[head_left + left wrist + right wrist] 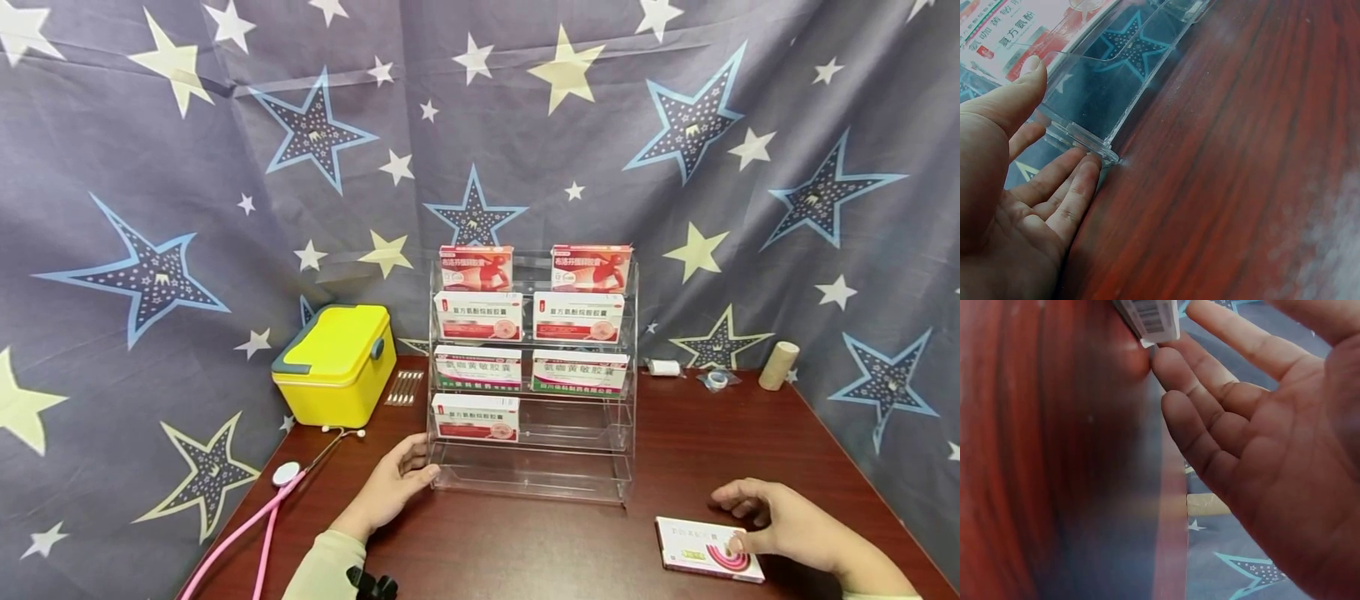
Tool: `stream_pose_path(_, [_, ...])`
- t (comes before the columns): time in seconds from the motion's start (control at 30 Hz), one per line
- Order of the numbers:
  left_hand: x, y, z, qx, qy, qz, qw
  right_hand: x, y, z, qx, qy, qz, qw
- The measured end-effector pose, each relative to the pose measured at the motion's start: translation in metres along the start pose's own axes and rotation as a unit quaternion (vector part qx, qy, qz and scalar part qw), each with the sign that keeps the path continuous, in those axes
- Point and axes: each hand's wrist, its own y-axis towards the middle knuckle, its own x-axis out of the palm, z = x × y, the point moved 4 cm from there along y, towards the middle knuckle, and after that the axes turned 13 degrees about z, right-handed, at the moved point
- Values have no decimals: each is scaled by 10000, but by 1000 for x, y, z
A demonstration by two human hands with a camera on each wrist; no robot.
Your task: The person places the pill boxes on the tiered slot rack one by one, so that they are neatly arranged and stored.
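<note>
My left hand [392, 487] is at the lower left corner of a clear acrylic display rack [525, 475]. In the left wrist view its fingers [1072, 200] touch the base corner, fairly straight, with the thumb beside the front lip. The rack holds several medicine boxes: red ones on top, white-and-red ones [478, 317], and white-and-green ones [478, 369]. A white medicine box with pink curves [693, 546] lies flat on the table to the right. Over its right end is my right hand [787, 529], thumb at the box, fingers loosely bent and spread; no grip shows.
A yellow case [337, 358] with a grey handle stands back left, cotton swabs [405, 387] beside it. A pink stethoscope [277, 492] lies along the left edge. A white roll [663, 367], a bagged tape roll [717, 380] and a tan bandage roll [778, 365] sit back right.
</note>
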Motion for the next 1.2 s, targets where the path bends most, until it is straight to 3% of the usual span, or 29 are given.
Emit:
stream_pose_path(0.4, [0, 0, -1, 10, -23, -15, 10000, 1, -6, 8, -83, -326, -96, 9994])
stream_pose_path(0.6, [0, 0, -1, 52, -19, -37, 10000, 2, -5, 4, -290, -184, -26, 9994])
stream_pose_path(1.03, [1, -1, 0, 49, -72, -42, 10000, 3, -7, 2, -121, 476, -280, 9984])
stream_pose_path(1.2, [0, -1, 0, 36, -60, -31, 10000, 2, -8, 1, -169, 515, -169, 9984])
